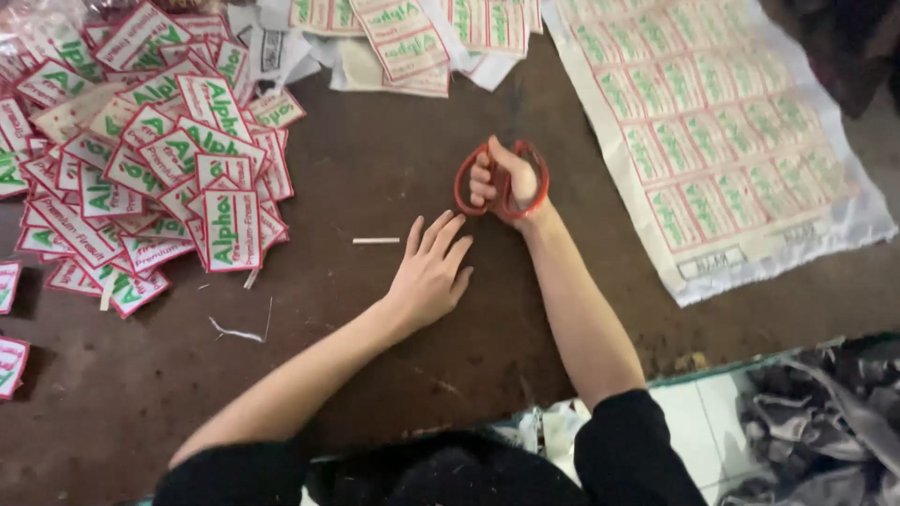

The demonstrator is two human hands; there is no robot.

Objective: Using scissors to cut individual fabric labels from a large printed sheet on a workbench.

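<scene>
My right hand (pixel 502 178) grips a pair of scissors by their red handles (pixel 466 187); the blades are hidden behind the hand. My left hand (pixel 431 272) lies flat on the brown table (pixel 375 159) with its fingers spread, holding nothing, just below and left of the scissors. A thin white strip (pixel 376 241) lies on the table a little left of my left hand's fingertips.
A heap of cut red-bordered fabric labels (pixel 159 159) covers the table's left. A white uncut sheet of printed labels (pixel 722 131) lies at the right. More label pieces (pixel 403 37) sit at the far edge. Grey cloth (pixel 816 422) lies on the floor.
</scene>
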